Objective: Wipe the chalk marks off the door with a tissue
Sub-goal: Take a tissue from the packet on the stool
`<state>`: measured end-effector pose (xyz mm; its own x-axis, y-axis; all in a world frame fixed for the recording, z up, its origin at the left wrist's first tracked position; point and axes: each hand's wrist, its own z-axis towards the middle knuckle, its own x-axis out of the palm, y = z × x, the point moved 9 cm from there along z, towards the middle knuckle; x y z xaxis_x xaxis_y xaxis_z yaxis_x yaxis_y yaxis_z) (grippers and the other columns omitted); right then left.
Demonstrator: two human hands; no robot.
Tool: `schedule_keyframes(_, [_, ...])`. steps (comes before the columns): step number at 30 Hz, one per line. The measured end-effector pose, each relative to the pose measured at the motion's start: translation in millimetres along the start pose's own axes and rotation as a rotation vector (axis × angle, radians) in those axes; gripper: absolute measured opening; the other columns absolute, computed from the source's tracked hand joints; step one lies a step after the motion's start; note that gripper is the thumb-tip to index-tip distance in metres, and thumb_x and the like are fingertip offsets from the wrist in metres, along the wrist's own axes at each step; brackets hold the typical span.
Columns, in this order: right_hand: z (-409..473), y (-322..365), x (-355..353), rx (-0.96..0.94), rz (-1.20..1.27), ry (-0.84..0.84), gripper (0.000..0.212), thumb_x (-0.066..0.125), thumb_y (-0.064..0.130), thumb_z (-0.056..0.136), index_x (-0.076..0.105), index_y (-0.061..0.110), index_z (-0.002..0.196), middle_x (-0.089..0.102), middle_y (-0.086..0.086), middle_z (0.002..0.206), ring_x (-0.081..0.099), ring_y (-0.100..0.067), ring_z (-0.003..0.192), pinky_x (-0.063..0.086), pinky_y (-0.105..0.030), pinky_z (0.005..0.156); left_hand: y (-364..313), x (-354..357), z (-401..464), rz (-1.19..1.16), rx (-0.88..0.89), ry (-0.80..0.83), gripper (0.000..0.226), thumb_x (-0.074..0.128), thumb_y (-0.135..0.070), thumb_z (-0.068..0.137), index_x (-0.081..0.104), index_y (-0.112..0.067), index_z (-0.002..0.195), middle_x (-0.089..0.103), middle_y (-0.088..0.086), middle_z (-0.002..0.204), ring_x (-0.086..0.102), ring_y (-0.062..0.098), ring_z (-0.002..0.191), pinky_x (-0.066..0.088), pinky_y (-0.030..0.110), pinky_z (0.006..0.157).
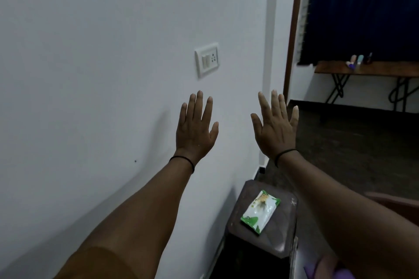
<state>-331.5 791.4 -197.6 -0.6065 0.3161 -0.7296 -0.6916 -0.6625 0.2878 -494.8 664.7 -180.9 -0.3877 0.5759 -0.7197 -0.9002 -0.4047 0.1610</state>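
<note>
My left hand (196, 128) and my right hand (275, 127) are both raised in front of me with fingers spread straight, backs toward the camera, holding nothing. Below them a green and white tissue pack (260, 211) lies flat on top of a dark brown stool (281, 240) that stands against the white wall (102, 75). No door surface or chalk marks show in this view; only a brown frame edge (292, 41) rises at the right of the wall.
A white switch and socket plate (206, 59) is on the wall above my left hand. At the far right a folding wooden table (367, 70) with small bottles stands before a dark blue curtain (367, 7). A dark floor (353, 142) lies beyond the stool.
</note>
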Motion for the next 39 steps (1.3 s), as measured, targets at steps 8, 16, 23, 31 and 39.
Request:
schedule_keyframes(8, [-53, -33, 44, 0.087, -0.049, 0.088, 0.058, 0.027, 0.049, 0.103, 0.015, 0.032, 0.157, 0.013, -0.006, 0.166, 0.007, -0.024, 0.153, 0.005, -0.053, 0.122, -31, 86, -38, -0.205, 0.018, 0.147, 0.068, 0.044, -0.039, 0.099, 0.022, -0.011, 0.156, 0.018, 0.019, 0.163, 0.016, 0.034, 0.151, 0.021, 0.044, 0.121])
schedule_keyframes(16, [-118, -73, 92, 0.186, -0.083, 0.253, 0.057, 0.03, 0.045, 0.105, 0.021, 0.023, 0.157, 0.015, -0.007, 0.165, 0.009, -0.024, 0.153, 0.008, -0.052, 0.123, -78, 160, -82, -0.356, 0.059, 0.365, 0.068, 0.048, -0.041, 0.098, 0.022, -0.015, 0.156, 0.024, 0.018, 0.161, 0.03, 0.033, 0.146, 0.037, 0.04, 0.114])
schedule_keyframes(23, [-143, -119, 168, 0.276, -0.106, 0.386, 0.057, 0.032, 0.046, 0.104, 0.03, 0.018, 0.153, 0.025, -0.006, 0.162, 0.018, -0.023, 0.152, 0.011, -0.052, 0.121, -117, 247, -119, -0.404, 0.098, 0.604, 0.063, 0.051, -0.037, 0.097, 0.03, -0.015, 0.153, 0.031, 0.018, 0.158, 0.046, 0.032, 0.134, 0.044, 0.038, 0.103])
schedule_keyframes(31, [-192, -190, 308, 0.437, -0.064, 0.56, 0.021, 0.054, 0.035, 0.094, 0.063, 0.023, 0.109, 0.065, -0.001, 0.11, 0.059, -0.027, 0.106, 0.04, -0.041, 0.087, -149, 376, -181, -0.392, 0.092, 0.951, 0.04, 0.051, -0.032, 0.094, 0.046, -0.014, 0.13, 0.055, 0.01, 0.116, 0.059, 0.033, 0.1, 0.05, 0.043, 0.081])
schedule_keyframes(39, [-246, -257, 406, 0.699, 0.067, 0.674, 0.011, 0.065, 0.028, 0.088, 0.065, 0.019, 0.082, 0.069, -0.004, 0.091, 0.063, -0.03, 0.091, 0.046, -0.037, 0.08, -184, 476, -271, -0.359, 0.267, 1.151, 0.079, 0.054, -0.039, 0.092, 0.015, -0.017, 0.157, 0.019, 0.013, 0.162, 0.023, 0.032, 0.146, 0.025, 0.044, 0.117])
